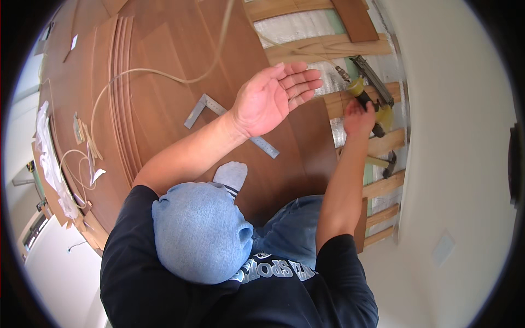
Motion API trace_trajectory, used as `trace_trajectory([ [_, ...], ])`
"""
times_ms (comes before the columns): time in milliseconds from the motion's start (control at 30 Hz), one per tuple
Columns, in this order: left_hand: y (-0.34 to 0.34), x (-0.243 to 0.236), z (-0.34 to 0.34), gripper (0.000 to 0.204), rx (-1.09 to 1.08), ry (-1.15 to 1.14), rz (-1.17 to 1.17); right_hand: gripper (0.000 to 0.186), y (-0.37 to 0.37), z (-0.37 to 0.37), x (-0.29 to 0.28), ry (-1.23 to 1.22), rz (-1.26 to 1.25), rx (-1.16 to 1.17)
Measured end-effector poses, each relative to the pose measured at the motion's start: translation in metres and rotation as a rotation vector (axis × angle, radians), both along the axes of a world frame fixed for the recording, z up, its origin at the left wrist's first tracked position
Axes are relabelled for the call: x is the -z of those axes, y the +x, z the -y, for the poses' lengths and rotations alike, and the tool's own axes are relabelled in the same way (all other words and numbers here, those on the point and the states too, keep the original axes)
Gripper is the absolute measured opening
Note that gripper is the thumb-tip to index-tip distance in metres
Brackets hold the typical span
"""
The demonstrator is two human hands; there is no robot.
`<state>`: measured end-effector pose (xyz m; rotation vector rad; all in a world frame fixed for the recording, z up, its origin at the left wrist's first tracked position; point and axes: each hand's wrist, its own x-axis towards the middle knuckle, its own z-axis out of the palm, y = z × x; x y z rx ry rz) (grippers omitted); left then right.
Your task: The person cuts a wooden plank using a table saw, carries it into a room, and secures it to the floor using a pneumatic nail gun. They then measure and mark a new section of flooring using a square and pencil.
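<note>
- Along the wall at your right, nail gun [363,99] lies over wooden battens [384,144], long axis slanting far-left to near-right.
- Your right hand [359,118] is nearer, touching its grip, fingers curled; can't tell if fully closed.
- Your left hand [273,97]: spread, empty, left of gun.

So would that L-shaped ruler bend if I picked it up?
The carpenter's square looks like metal, so it's probably stiff. Its flat arms should keep it from rolling, but it might slide if pushed, since the floorboards look smooth.
</note>
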<state>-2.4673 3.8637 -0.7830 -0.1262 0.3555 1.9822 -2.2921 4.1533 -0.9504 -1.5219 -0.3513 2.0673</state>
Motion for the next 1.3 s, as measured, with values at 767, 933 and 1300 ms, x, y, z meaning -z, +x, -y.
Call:
trace_trajectory([
  [767, 0.104, -0.038, 0.017, 0.024, -0.161, 0.148, -0.834, 0.02, 0.026, 0.247, -0.228, 0.955, 0.231, -0.606],
  [933, 0.104, -0.056, 0.026, 0.026, -0.119, 0.153, -0.947, 0.023, 0.035, 0.245, -0.257, 0.885, 0.095, -0.717],
  [1300, 0.109, -0.162, 0.035, 0.035, 0.169, 0.334, -1.114, 0.02, 0.048, 0.255, -0.31, 1.004, -0.054, -0.483],
])
